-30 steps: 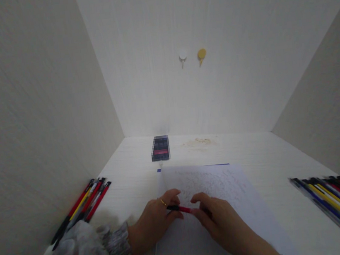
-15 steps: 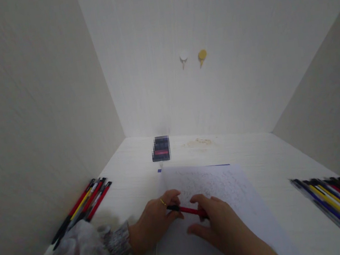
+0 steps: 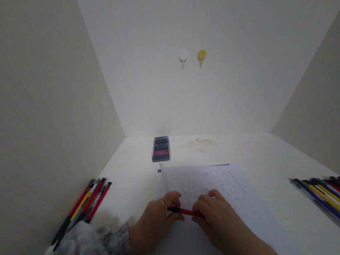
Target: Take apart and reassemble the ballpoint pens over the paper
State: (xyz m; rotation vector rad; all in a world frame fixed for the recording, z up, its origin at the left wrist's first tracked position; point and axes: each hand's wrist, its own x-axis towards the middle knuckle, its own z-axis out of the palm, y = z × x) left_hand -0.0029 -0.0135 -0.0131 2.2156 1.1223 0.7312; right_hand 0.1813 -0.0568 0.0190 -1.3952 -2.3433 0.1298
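A red pen (image 3: 185,212) with a black end lies level between both hands over a sheet of paper (image 3: 228,191) covered in faint scribbles. My left hand (image 3: 157,221), with a gold ring on one finger, pinches the pen's black end. My right hand (image 3: 215,217) has its fingers curled round the red end. Both hands rest low on the paper near the table's front edge.
A row of red, black and yellow pens (image 3: 83,206) lies by the left wall. A larger row of pens (image 3: 339,201) lies at the right. A small dark object (image 3: 160,148) sits at the back of the white table (image 3: 270,156). Two hooks (image 3: 192,57) hang on the far wall.
My right hand opened slightly along the pen half a second ago, then curled its fingers back over the red end. The left hand stayed in place.
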